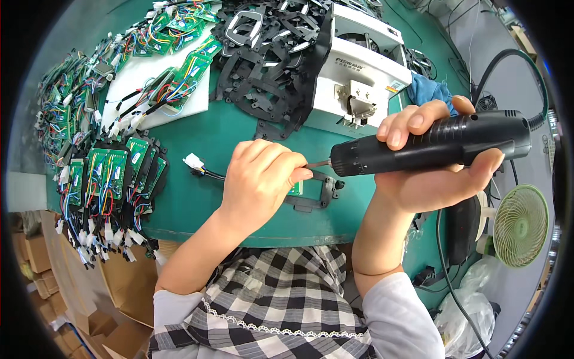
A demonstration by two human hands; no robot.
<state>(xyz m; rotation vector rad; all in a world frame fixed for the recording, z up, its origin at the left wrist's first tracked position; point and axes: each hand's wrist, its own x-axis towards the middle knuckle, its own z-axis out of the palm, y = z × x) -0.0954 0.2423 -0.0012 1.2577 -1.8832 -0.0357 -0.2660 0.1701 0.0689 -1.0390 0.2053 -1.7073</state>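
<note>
My right hand (pixel 412 190) holds a black corded electric screwdriver (pixel 376 157) level, its bit (pixel 320 163) pointing left. The bit's end meets the fingertips of my left hand (pixel 256 182), which are pinched together; whatever they grip there is too small or hidden to make out. Under my left hand lies a black plastic bracket (pixel 327 192) with a green circuit board (pixel 296 188), mostly covered by the hand. A white connector (pixel 193 161) on dark wires sticks out to the left of that hand.
Wired board assemblies (pixel 107 173) are piled at the left, with more boards on a white foam sheet (pixel 191 107). Black plastic brackets (pixel 257 78) heap up behind, beside a white screw-feeder machine (pixel 359 72). A blue cloth (pixel 427 90) and a green fan (pixel 521 224) are at the right.
</note>
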